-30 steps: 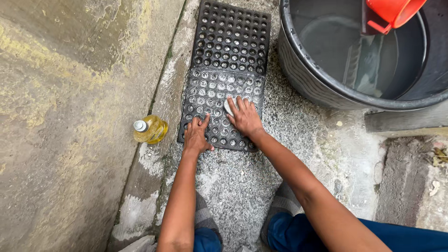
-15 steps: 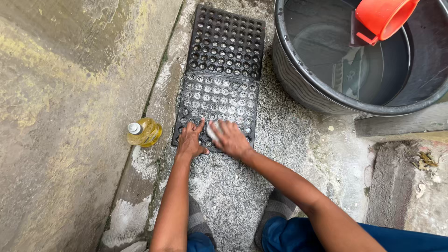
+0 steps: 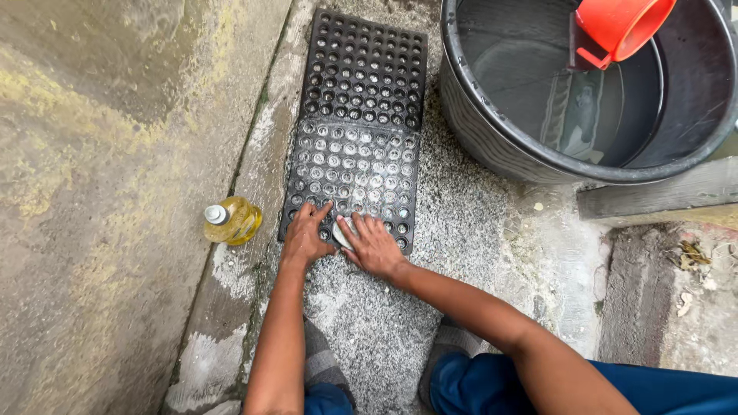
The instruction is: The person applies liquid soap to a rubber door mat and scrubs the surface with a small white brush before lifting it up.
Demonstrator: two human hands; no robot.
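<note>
Rough speckled grey concrete floor (image 3: 461, 230) fills the head view, edged on the left by a stained, yellowish concrete wall (image 3: 100, 154). On the floor lies a black rectangular rubber mat with rows of round holes (image 3: 361, 92), flat, its long axis running away from the person toward the top of the picture. Its far half looks dark and bare; its near half is whitened with soap foam that fills the holes.

At the mat's near edge the left hand (image 3: 304, 237) presses down with spread fingers, holding nothing. Just beside it, the right hand (image 3: 374, 246) lies curled over a small pale scrubbing pad (image 3: 343, 231) and presses it on the mat; most of the pad is hidden under the fingers.

Left of the mat, near the wall, a small clear bottle of yellow liquid with a white cap (image 3: 231, 220) lies on its side. Upper right sits a large black round tub of water (image 3: 492, 131) with a red plastic scoop (image 3: 619, 27) inside it.
</note>
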